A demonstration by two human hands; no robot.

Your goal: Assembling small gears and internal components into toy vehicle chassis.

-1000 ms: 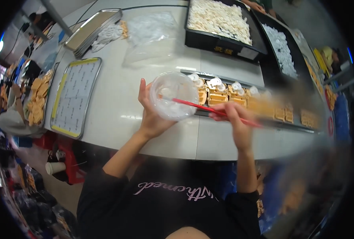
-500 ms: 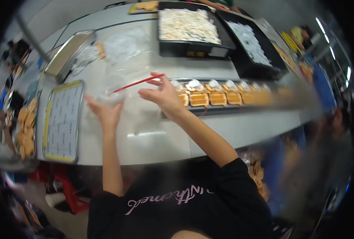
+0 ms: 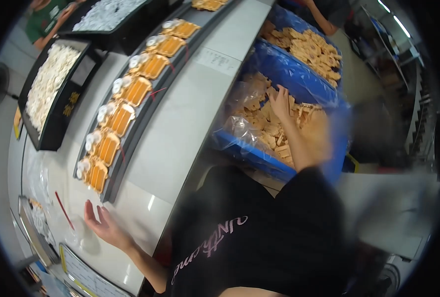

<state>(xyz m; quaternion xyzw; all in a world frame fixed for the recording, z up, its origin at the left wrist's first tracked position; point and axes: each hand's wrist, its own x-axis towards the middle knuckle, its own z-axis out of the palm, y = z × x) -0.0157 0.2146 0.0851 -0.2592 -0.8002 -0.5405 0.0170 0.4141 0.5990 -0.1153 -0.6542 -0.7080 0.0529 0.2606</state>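
Observation:
My right hand [image 3: 280, 103] reaches into a blue plastic-lined crate [image 3: 259, 151], over a heap of tan plastic parts [image 3: 269, 131]. Its fingers are stretched out and apart, with nothing visible in them. My left hand [image 3: 106, 227] is open above the white table, near the close end of a long grey rail [image 3: 112, 190]. Along that rail sits a row of orange plastic pieces [image 3: 118, 119], with white round parts [image 3: 101, 114] along their left side. A thin red stick [image 3: 64, 210] slants beside a clear round container [image 3: 84, 240], left of my left hand.
Two black bins stand beyond the rail: one with cream-white pieces [image 3: 49, 84], another with bluish-white pieces [image 3: 108, 15]. A second blue crate of tan parts [image 3: 311, 52] lies farther right. A framed tray [image 3: 89, 272] is at lower left. Co-workers' arms [image 3: 324, 20] show at the far side.
My view has swung right. My right hand has left the red stick and moved over to the blue crate. My left hand has come away from the clear container and stays open.

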